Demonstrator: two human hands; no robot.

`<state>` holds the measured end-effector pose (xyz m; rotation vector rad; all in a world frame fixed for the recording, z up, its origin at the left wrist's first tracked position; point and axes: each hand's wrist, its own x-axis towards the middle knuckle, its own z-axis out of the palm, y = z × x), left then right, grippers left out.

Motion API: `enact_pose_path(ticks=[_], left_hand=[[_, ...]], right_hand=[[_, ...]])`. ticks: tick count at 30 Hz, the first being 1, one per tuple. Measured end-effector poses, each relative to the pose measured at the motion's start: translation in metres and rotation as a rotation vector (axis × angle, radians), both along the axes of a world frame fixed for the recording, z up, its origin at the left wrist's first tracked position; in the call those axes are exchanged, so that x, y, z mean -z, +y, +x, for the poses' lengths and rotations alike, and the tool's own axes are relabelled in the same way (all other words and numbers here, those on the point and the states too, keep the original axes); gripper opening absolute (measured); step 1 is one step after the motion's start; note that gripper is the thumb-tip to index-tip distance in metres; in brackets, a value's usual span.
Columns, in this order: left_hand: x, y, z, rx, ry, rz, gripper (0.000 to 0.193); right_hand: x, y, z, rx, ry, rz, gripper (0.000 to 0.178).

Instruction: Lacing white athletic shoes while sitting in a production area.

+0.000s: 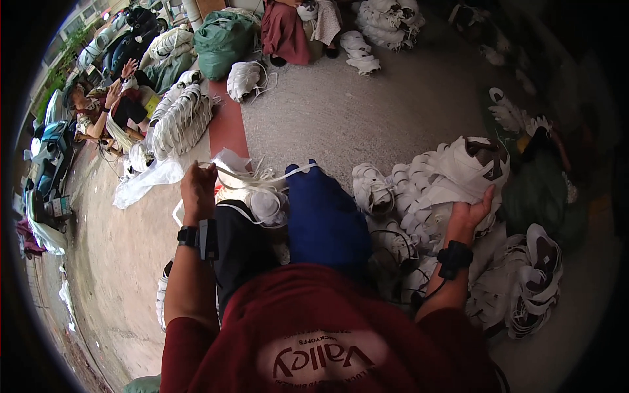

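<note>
My left hand (198, 190) is closed in a pinch on white shoelaces (246, 175). A strand of them stretches right, across the top of a blue cloth (327, 219) draped over my leg. Below the laces a white shoe upper (267, 207) rests beside my dark trouser leg. At the right, my right hand (473, 213) grips a white shoe upper (468, 170) with a dark grey inside from below; part of its fingers is hidden behind it. This upper sits against a stack of white shoe uppers (413, 190).
Laced white uppers (534, 275) lie in a pile at the lower right, near a dark green cloth (540, 196). A clear plastic bag (147, 183) lies at the left. Farther off are a row of uppers (183, 118), a green sack (223, 42) and two seated people. Scooters (52, 157) stand far left.
</note>
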<state>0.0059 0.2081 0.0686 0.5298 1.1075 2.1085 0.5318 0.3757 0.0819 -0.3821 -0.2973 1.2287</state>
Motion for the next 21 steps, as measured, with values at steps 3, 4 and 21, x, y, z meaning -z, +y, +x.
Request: enact_pose_path(ticks=[3,4,21], left_hand=[[-0.013,0.036,0.024,-0.224,1.418,-0.172,0.028],[-0.025,0.052,0.036,-0.212,1.421,-0.166,0.028],[-0.162,0.133,0.103,0.361,0.509,0.360,0.032]], right_hand=[[0.006,-0.006,0.002,-0.023,-0.013,-0.013,0.063],[0.009,-0.009,0.001,-0.040,-0.027,-0.014,0.062],[0.056,-0.028,-0.045,-0.424,-0.180,0.092,0.064]])
